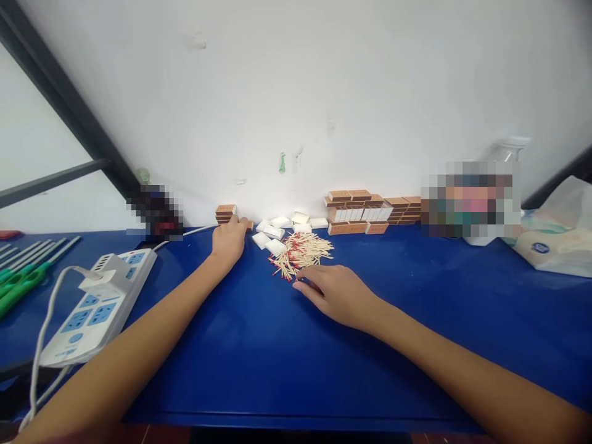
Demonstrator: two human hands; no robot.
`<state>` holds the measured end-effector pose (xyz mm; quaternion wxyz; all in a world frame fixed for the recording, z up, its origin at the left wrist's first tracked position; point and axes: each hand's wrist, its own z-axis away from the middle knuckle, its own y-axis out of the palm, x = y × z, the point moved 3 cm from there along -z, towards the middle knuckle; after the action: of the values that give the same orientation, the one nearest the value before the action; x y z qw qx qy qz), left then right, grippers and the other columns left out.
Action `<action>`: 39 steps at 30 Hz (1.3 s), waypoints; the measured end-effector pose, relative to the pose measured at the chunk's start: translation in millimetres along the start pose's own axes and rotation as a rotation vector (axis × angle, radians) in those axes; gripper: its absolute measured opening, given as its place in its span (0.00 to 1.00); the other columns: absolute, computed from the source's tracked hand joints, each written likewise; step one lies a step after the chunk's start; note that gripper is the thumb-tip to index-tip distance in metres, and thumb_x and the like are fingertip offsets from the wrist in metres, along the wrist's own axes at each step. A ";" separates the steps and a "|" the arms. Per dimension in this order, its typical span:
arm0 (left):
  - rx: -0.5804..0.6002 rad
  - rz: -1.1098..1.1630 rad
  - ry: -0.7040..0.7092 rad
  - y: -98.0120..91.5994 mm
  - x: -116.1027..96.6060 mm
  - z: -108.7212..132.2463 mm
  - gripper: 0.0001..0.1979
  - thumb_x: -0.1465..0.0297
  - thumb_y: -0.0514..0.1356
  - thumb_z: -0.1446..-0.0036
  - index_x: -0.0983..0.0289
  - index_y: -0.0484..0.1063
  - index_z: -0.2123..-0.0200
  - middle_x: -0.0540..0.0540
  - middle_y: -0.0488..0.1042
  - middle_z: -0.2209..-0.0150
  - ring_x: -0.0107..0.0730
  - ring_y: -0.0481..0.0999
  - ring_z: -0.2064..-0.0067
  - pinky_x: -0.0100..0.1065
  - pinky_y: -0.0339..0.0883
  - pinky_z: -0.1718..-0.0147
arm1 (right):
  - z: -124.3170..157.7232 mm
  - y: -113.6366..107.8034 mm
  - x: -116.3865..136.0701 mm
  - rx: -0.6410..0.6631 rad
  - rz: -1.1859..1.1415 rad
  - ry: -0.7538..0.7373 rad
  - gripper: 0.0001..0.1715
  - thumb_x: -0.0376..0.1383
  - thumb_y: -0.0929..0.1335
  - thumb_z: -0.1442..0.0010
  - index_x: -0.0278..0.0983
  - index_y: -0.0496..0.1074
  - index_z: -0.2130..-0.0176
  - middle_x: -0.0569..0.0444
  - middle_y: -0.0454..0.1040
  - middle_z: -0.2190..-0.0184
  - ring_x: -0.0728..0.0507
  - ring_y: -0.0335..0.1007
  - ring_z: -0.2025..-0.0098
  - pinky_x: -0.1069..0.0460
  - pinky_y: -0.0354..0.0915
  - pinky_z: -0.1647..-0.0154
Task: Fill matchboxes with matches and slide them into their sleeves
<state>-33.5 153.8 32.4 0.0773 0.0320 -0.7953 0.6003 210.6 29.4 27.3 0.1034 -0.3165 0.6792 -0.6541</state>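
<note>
At the left end of the row by the wall, my left hand (229,242) is closed with its fingers bent over a brown matchbox (250,226); the hand hides most of the box. Just behind it stands a short stack of matchboxes (226,210). My right hand (340,293) rests low at the near edge of a loose heap of red-tipped matches (309,248). Its thumb and fingertips come together in a pinch, and what lies between them is too small to make out. White matchbox trays (276,247) lie in a loose cluster between the hands, touching the heap.
Stacked matchboxes (354,227) line the wall at right of centre. A white power strip (99,311) with cables lies at left, beside green-handled scissors (23,280). A plastic tissue pack (555,243) sits far right on the blue table (277,370).
</note>
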 end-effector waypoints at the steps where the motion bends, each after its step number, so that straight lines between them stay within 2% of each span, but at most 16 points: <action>1: 0.000 -0.006 0.010 -0.1 1.6 0.3 0.21 0.76 0.46 0.29 0.64 0.74 0.43 0.68 0.75 0.46 0.53 0.82 0.52 0.45 0.75 0.56 | 0.2 0.0 0.1 0.001 0.002 -0.001 0.17 0.42 0.63 0.23 0.37 0.78 0.50 0.48 0.84 0.54 0.39 0.80 0.56 0.48 0.63 0.59; 6: 0.005 -0.018 0.034 0.3 6.4 -1.4 0.22 0.75 0.45 0.29 0.65 0.73 0.41 0.71 0.74 0.45 0.55 0.82 0.51 0.47 0.75 0.55 | 0.4 1.3 -1.1 -0.012 0.010 -0.013 0.17 0.42 0.63 0.23 0.37 0.78 0.50 0.49 0.83 0.55 0.40 0.79 0.57 0.48 0.61 0.61; 11: 0.020 0.025 0.090 -5.3 1.0 1.6 0.20 0.73 0.48 0.29 0.60 0.74 0.41 0.66 0.77 0.48 0.51 0.81 0.49 0.43 0.74 0.54 | -0.8 0.9 -6.0 -0.066 -0.011 -0.027 0.16 0.42 0.63 0.24 0.38 0.79 0.53 0.49 0.83 0.58 0.42 0.78 0.60 0.49 0.60 0.62; 15: -0.025 0.080 0.108 -18.9 -6.4 26.2 0.20 0.69 0.48 0.27 0.60 0.72 0.39 0.64 0.78 0.47 0.50 0.81 0.51 0.43 0.73 0.55 | -3.7 -2.3 -15.5 -0.159 -0.008 0.023 0.14 0.39 0.65 0.27 0.38 0.79 0.58 0.51 0.82 0.66 0.44 0.74 0.67 0.51 0.57 0.66; 17: -0.037 0.112 0.141 -24.3 -11.5 42.3 0.19 0.64 0.51 0.27 0.57 0.73 0.39 0.60 0.78 0.46 0.48 0.81 0.51 0.42 0.73 0.56 | -5.5 -4.3 -21.5 -0.206 -0.013 0.048 0.13 0.38 0.66 0.28 0.38 0.79 0.58 0.53 0.80 0.69 0.45 0.73 0.69 0.51 0.56 0.68; 19: -0.049 0.184 0.252 -26.8 -18.8 55.0 0.18 0.63 0.52 0.27 0.56 0.74 0.40 0.59 0.78 0.50 0.45 0.81 0.54 0.39 0.73 0.58 | -7.2 -5.8 -27.3 -0.234 -0.020 0.061 0.11 0.38 0.66 0.30 0.38 0.79 0.59 0.53 0.79 0.71 0.46 0.71 0.70 0.52 0.55 0.68; 22: -0.072 0.267 0.441 -23.7 -27.5 61.2 0.19 0.67 0.52 0.26 0.56 0.72 0.37 0.60 0.74 0.49 0.40 0.79 0.57 0.37 0.72 0.63 | -9.5 -7.7 -34.6 -0.254 0.001 0.070 0.12 0.37 0.66 0.30 0.37 0.78 0.63 0.53 0.78 0.72 0.46 0.69 0.72 0.51 0.54 0.68; 25: -0.076 0.278 0.517 -14.4 -27.2 54.1 0.13 0.69 0.56 0.28 0.60 0.76 0.46 0.61 0.71 0.47 0.41 0.78 0.55 0.37 0.73 0.60 | -10.7 -9.7 -38.7 -0.276 0.034 0.083 0.15 0.38 0.65 0.29 0.37 0.76 0.67 0.53 0.76 0.74 0.47 0.66 0.73 0.51 0.52 0.69; 28: -0.162 0.309 0.540 -9.8 -21.2 45.8 0.08 0.70 0.58 0.28 0.63 0.78 0.55 0.62 0.70 0.46 0.41 0.76 0.53 0.42 0.73 0.53 | -11.3 -10.5 -38.9 -0.279 0.037 0.076 0.16 0.38 0.64 0.29 0.37 0.75 0.67 0.53 0.76 0.73 0.46 0.66 0.73 0.51 0.52 0.69; 31: -0.275 0.337 0.538 -13.7 -16.2 44.3 0.07 0.70 0.58 0.28 0.64 0.77 0.56 0.64 0.70 0.43 0.44 0.75 0.49 0.46 0.71 0.49 | -11.3 -9.7 -37.5 -0.277 0.029 0.070 0.16 0.37 0.64 0.29 0.37 0.75 0.68 0.53 0.76 0.73 0.46 0.66 0.73 0.51 0.53 0.69; 34: -0.339 0.319 0.539 -25.5 -15.6 53.6 0.08 0.68 0.57 0.27 0.64 0.75 0.57 0.66 0.70 0.39 0.50 0.70 0.41 0.49 0.68 0.44 | -10.8 -8.8 -37.0 -0.272 0.027 0.057 0.15 0.37 0.65 0.29 0.37 0.74 0.68 0.54 0.75 0.74 0.47 0.66 0.73 0.51 0.53 0.68; 36: -0.333 0.307 0.561 -35.7 -18.3 66.2 0.11 0.67 0.53 0.25 0.64 0.74 0.56 0.66 0.72 0.40 0.50 0.70 0.40 0.49 0.67 0.45 | -10.1 -9.2 -38.2 -0.245 0.006 0.022 0.12 0.36 0.65 0.30 0.37 0.76 0.64 0.54 0.75 0.72 0.46 0.67 0.71 0.51 0.55 0.68; 39: -0.240 0.372 0.672 -47.9 -28.6 89.6 0.12 0.66 0.49 0.23 0.64 0.71 0.51 0.61 0.79 0.51 0.44 0.75 0.49 0.45 0.69 0.50 | -9.1 -12.0 -43.5 -0.149 -0.035 -0.050 0.08 0.34 0.66 0.31 0.38 0.76 0.58 0.52 0.76 0.66 0.46 0.68 0.68 0.51 0.58 0.66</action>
<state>-6.0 53.3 49.3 0.2264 -0.3200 -0.7824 0.4840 242.9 62.1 28.0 0.0851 -0.3514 0.7175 -0.5954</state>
